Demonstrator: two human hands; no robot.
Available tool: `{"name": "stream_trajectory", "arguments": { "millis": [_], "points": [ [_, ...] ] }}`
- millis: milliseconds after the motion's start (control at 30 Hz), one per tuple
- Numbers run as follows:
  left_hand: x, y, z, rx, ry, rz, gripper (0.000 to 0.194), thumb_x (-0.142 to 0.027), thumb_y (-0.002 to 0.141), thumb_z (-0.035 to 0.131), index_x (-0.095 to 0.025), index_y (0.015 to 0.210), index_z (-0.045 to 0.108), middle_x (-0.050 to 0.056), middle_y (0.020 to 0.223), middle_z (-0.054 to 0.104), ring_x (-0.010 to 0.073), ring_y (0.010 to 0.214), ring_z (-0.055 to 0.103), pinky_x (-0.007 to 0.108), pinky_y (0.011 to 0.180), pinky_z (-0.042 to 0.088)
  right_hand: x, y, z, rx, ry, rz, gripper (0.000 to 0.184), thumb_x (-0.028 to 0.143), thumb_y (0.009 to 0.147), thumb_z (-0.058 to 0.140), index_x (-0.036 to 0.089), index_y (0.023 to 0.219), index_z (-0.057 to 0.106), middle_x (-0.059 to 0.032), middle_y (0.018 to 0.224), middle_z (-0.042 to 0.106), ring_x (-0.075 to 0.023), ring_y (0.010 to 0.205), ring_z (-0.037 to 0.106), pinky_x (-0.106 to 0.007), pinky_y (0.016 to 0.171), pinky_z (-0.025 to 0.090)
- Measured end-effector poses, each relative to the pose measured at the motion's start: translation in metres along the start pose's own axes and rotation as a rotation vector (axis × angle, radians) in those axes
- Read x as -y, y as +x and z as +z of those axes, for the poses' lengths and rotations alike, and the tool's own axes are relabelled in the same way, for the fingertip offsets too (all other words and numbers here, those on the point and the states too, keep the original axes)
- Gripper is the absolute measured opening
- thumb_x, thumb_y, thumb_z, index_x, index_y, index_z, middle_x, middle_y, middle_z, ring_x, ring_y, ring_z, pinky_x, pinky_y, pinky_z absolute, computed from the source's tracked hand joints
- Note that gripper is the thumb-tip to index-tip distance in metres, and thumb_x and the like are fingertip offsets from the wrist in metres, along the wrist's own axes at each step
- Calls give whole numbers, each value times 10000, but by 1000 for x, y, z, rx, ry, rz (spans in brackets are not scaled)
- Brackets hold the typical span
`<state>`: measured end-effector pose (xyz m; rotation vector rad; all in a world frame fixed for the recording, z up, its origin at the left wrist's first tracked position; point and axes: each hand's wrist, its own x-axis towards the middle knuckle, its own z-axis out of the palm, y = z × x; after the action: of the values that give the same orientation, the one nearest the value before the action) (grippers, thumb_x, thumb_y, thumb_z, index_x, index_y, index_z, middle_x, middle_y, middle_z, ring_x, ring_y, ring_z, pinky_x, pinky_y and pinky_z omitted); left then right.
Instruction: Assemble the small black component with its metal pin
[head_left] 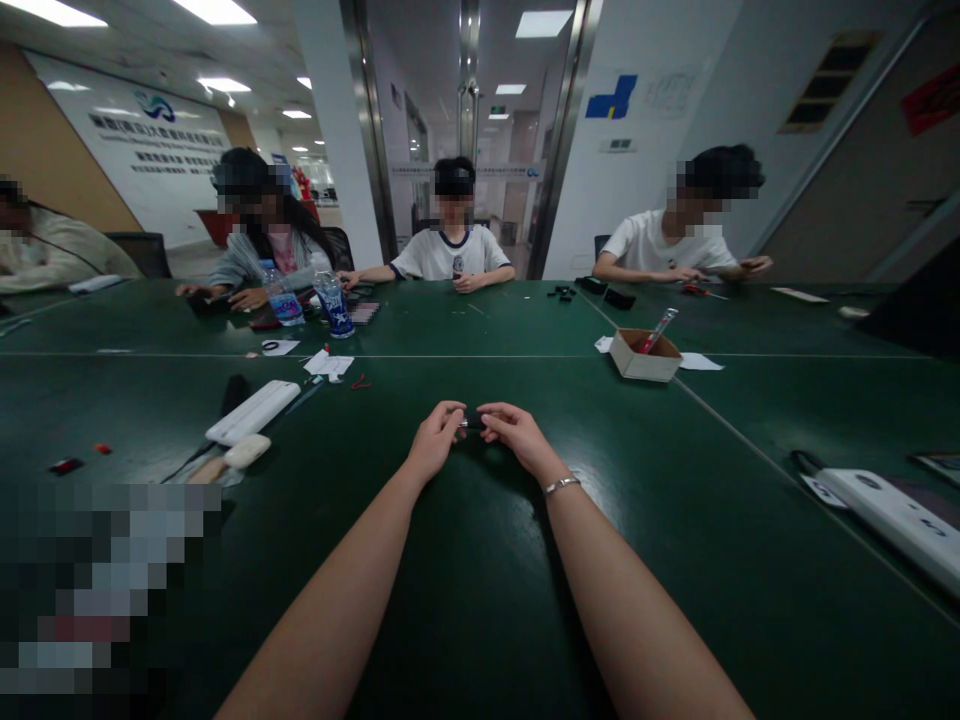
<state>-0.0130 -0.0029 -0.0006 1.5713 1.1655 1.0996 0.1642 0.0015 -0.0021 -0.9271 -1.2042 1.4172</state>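
Note:
Just above the green table (480, 560), my left hand (436, 440) and my right hand (520, 434) face each other. Between their fingertips is a small black object with a silvery end (472, 422). The fingers of my left hand pinch the silvery end, and those of my right hand close on the dark end. Fingers cover much of the object, and it is too small for me to tell its kind. A silver bracelet (562, 484) circles my right wrist.
Ahead on the right stands an open box (646, 362) with a red-and-clear tube (660, 330). White power banks or strips lie left (255, 412) and right (900, 515). Two bottles (335, 305) stand ahead left, near paper scraps (328, 364). Several people sit across the table.

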Motion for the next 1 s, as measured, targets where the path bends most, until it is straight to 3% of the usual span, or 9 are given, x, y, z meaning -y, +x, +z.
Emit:
{"name": "stream_trajectory", "arguments": {
  "millis": [167,300,400,767,867,1000],
  "points": [
    [-3,-1,0,-24,32,54,259,-341,832,515,-205,1037,596,27,871,634,152,822,590,277,758,453,0,0,-1,-1,4,3,339,339,651,797,171,930,705,-12,664,660,-123,600,609,-238,593,487],
    [-2,0,1,16,27,21,289,-380,867,448,-206,1049,591,7,729,605,150,725,581,277,698,447,0,0,-1,-1,6,5,338,329,644,802,173,928,706,-11,678,662,-123,615,615,-235,600,489],
    [0,0,1,-5,45,49,267,-348,846,486,-224,1056,594,19,852,630,152,813,590,274,743,448,0,0,-1,-2,6,10,345,327,642,802,172,934,702,-9,676,662,-119,616,615,-231,607,490],
    [0,0,0,7,43,15,311,-388,878,414,-215,1074,583,-6,701,564,143,681,543,273,673,423,2,-2,0,-3,-12,3,344,346,646,799,176,928,699,-9,695,658,-125,629,623,-241,612,500],
    [0,0,0,-16,39,52,294,-358,838,501,-218,1084,580,5,793,593,144,769,564,267,726,428,2,-2,0,-9,-13,-3,336,343,649,795,174,924,700,-7,677,654,-125,614,619,-241,601,499],
    [0,0,1,31,21,14,323,-413,872,437,-214,1088,571,-11,695,566,134,659,536,257,639,415,2,-1,0,2,-11,-8,346,343,643,797,174,929,700,-5,675,654,-128,615,621,-241,592,499]
  ]
}}
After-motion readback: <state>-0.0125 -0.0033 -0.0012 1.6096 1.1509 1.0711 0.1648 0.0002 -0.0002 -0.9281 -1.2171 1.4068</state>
